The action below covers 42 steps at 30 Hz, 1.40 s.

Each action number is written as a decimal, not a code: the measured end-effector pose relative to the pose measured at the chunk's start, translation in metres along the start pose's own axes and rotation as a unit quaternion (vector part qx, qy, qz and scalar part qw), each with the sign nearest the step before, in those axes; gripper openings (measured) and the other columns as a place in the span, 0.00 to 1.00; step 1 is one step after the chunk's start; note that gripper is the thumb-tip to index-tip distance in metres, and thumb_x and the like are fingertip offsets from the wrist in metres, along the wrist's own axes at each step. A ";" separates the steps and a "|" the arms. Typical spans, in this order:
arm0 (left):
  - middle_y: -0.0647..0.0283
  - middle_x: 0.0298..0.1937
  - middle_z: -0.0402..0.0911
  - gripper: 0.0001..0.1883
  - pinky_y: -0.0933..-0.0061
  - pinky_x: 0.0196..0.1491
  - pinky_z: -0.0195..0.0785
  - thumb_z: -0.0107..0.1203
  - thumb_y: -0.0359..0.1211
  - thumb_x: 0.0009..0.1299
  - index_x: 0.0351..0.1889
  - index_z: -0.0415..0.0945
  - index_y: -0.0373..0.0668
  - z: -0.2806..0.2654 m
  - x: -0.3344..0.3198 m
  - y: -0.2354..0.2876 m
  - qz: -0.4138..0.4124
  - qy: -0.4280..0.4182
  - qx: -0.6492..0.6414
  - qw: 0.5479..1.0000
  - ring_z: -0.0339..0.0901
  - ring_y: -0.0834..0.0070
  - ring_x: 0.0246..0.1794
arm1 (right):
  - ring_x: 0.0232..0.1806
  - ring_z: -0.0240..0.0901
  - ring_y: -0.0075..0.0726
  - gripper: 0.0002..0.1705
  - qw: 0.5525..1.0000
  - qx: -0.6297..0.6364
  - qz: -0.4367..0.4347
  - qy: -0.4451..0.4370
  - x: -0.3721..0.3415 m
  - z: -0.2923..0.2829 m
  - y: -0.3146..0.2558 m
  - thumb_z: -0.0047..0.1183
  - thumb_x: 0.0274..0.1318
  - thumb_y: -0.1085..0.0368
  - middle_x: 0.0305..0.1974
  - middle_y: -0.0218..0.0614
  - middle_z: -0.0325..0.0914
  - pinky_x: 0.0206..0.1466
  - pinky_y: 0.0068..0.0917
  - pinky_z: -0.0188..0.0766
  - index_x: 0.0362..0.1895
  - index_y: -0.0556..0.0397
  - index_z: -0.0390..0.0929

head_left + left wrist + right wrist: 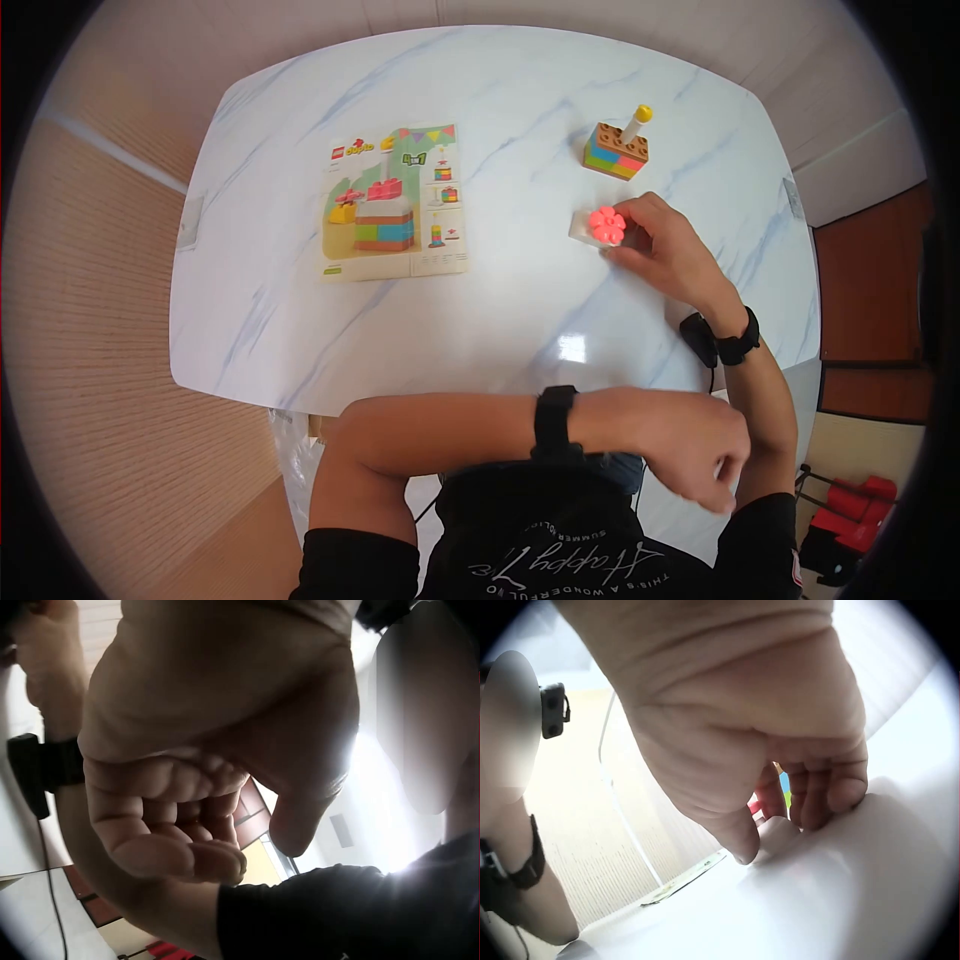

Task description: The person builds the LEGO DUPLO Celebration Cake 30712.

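Note:
On the right of the table, in the head view, a white toy brick [582, 230] carries a pink flower piece [606, 225]. My right hand [676, 252] pinches this brick between thumb and fingers. The right wrist view shows the thumb [739, 838] on one side of the white brick [778, 831], down at the tabletop. My left hand [692, 440] hangs in front of my body, its fingers loosely curled around nothing. Farther back stands a small brick cake [615, 152]: coloured bricks under a brown studded top, with a white, yellow-tipped candle [634, 124] upright on it.
A picture booklet [393, 203] of brick cakes lies flat on the left half of the marble-patterned table [500, 310]. Beside my right wrist is a black device [699, 340] with a cable. Walls stand close behind and left of the table.

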<state>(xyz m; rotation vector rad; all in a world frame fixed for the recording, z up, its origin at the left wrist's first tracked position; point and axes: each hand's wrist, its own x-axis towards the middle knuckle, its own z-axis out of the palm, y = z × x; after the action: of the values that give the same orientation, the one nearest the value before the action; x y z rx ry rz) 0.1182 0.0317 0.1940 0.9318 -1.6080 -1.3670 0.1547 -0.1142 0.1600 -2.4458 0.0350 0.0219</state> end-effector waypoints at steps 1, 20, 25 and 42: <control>0.56 0.29 0.83 0.19 0.59 0.40 0.73 0.62 0.46 0.64 0.36 0.82 0.36 0.004 0.003 0.007 0.017 -0.015 0.022 0.999 0.82 0.59 0.35 | 0.38 0.73 0.39 0.22 1.000 -0.010 0.002 0.003 0.002 0.000 -0.003 0.66 0.53 0.66 0.40 0.39 0.73 0.44 0.33 0.72 0.53 0.54 0.78; 0.49 0.40 0.84 0.23 0.55 0.48 0.74 0.64 0.44 0.60 0.44 0.81 0.34 -0.003 -0.027 0.032 0.035 -0.040 0.094 0.994 0.82 0.51 0.45 | 0.32 0.78 0.39 0.32 0.999 0.015 0.039 -0.004 0.046 0.029 -0.030 0.66 0.54 0.56 0.28 0.36 0.80 0.37 0.34 0.73 0.60 0.55 0.72; 0.48 0.38 0.83 0.22 0.55 0.46 0.74 0.64 0.43 0.59 0.41 0.80 0.33 0.003 -0.028 0.027 0.053 -0.041 0.092 0.993 0.81 0.50 0.43 | 0.32 0.79 0.40 0.34 0.999 0.016 0.038 -0.007 0.043 0.030 -0.024 0.67 0.53 0.56 0.29 0.36 0.81 0.38 0.36 0.73 0.61 0.55 0.71; 0.46 0.40 0.79 0.21 0.53 0.47 0.73 0.60 0.41 0.66 0.45 0.75 0.30 -0.001 -0.030 0.026 0.056 -0.073 0.103 0.990 0.80 0.48 0.44 | 0.30 0.79 0.41 0.27 0.997 -0.063 0.050 0.016 0.058 0.039 -0.029 0.67 0.52 0.50 0.26 0.34 0.80 0.33 0.38 0.71 0.50 0.50 0.74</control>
<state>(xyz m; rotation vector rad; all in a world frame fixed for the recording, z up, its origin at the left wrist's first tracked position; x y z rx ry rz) 0.1299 0.0619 0.2162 0.8616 -1.9112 -1.2323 0.2129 -0.0677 0.1472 -2.5684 0.1766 0.0294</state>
